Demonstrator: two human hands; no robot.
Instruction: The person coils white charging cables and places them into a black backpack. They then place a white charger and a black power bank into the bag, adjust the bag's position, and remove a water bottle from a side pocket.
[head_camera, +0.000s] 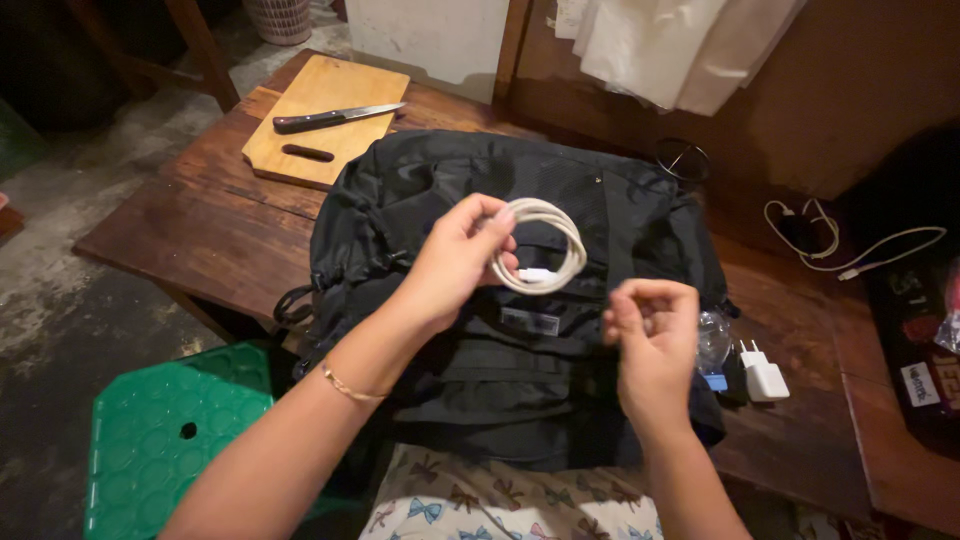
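Note:
My left hand (455, 262) holds a coiled white cable (545, 248) by its rim, lifted just above a black backpack (400, 210) that lies flat on the wooden table (210, 220). My right hand (652, 335) hovers to the right of the coil with its fingers curled in; nothing shows in it. A white plug adapter (764, 377) rests on the table beside the backpack's right edge, close to my right hand.
A wooden cutting board (340, 130) with a dark-handled knife (335, 117) lies at the table's far left. Another white cable (850, 250) trails at the right. A green plastic stool (170, 440) stands low left. White cloth (670, 45) hangs behind.

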